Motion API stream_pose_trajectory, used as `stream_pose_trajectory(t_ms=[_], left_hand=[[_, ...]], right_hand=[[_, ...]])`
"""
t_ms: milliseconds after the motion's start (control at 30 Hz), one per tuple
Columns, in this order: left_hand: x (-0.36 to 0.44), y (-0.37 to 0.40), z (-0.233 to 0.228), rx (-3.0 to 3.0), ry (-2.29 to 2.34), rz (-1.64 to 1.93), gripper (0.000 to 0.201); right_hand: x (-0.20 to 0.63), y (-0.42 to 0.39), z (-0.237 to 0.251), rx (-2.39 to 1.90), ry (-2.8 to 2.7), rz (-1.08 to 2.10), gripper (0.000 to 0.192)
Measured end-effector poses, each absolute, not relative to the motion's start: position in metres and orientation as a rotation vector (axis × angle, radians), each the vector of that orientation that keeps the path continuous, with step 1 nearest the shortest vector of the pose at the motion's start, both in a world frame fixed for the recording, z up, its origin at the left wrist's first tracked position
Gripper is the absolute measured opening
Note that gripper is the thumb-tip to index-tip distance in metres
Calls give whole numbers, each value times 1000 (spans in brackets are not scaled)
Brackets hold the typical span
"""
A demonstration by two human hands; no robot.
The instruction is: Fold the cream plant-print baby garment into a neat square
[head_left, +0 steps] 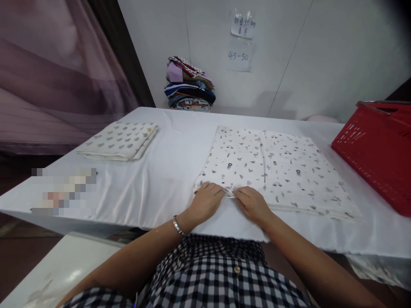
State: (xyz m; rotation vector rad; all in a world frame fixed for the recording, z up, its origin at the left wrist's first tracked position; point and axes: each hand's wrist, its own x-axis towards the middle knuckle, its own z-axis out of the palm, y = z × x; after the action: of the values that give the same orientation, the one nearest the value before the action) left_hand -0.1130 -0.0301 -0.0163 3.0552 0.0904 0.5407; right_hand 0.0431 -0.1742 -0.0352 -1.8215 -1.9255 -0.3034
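Cloth [272, 167] white, small dark prints, flat; both hands pinching near edge.

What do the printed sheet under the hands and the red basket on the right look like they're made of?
The printed sheet looks like thin, soft woven cloth, perhaps cotton, with a matte finish: it lies limp and flat, and its near edge, where the left hand and right hand pinch it, shows thin layers. The red basket looks like rigid moulded plastic, slightly glossy, with slotted walls.
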Motion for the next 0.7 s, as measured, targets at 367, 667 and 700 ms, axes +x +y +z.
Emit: stream_pose_trajectory(t_ms=[367,667,700], left_hand=[[-160,2,-16,3137,444,754,14],[-173,14,-14,2996,424,736,16],[-172,15,-14,2978,444,730,16]], right_hand=[[46,-176,-41,-1783,-1932,-317,26],[45,-176,-40,-1815,-2000,-329,24],[45,-175,-40,-1826,-2008,-330,23]])
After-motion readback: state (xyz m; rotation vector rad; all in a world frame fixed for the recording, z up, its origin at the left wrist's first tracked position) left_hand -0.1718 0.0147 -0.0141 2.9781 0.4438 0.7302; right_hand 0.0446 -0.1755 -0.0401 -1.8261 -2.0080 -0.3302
